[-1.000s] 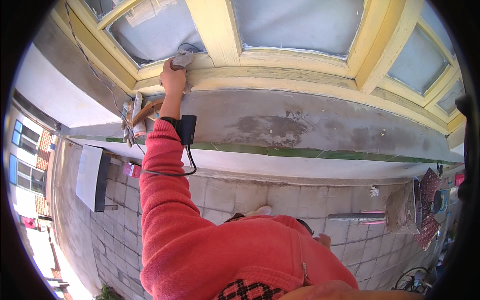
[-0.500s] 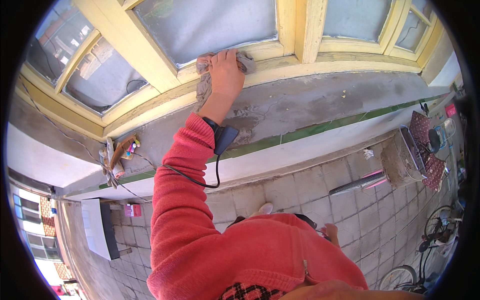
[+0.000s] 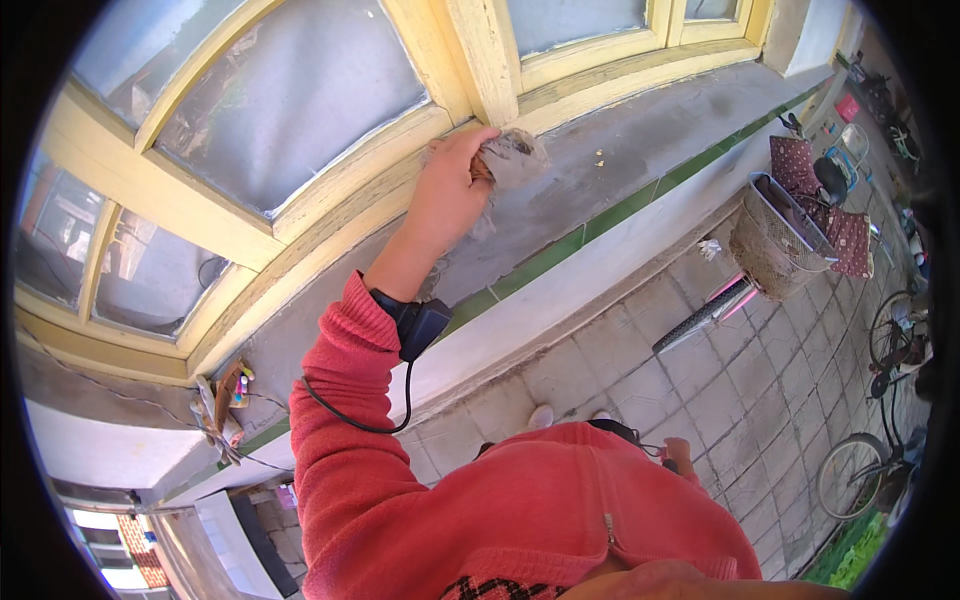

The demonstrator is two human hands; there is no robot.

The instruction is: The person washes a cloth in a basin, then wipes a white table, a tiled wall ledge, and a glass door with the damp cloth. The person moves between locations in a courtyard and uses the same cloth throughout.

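My left hand point(image 3: 450, 190) reaches out over the grey window sill point(image 3: 640, 118), its fingers closed round a crumpled grey cloth point(image 3: 518, 158). The cloth lies against the bottom of the yellow wooden window frame point(image 3: 490, 65), near the post between two panes, and a loose end trails down over the sill. A black device with a cable point(image 3: 424, 328) is strapped to my left wrist. My right hand point(image 3: 680, 455) hangs low beside my body, mostly behind the red sleeve and jacket; its fingers are not clear.
On the sill's left end lie several small tools and coloured pieces point(image 3: 232, 400) beside a thin wire. Below, on the paved floor, stand a wire basket point(image 3: 775, 240) and a bicycle point(image 3: 855, 475). Green tiles point(image 3: 585, 236) edge the sill.
My left hand has moved the cloth rightward along the bottom of the frame, toward the post. The whole view has turned and shifted, and more of the floor and bicycle shows at right.
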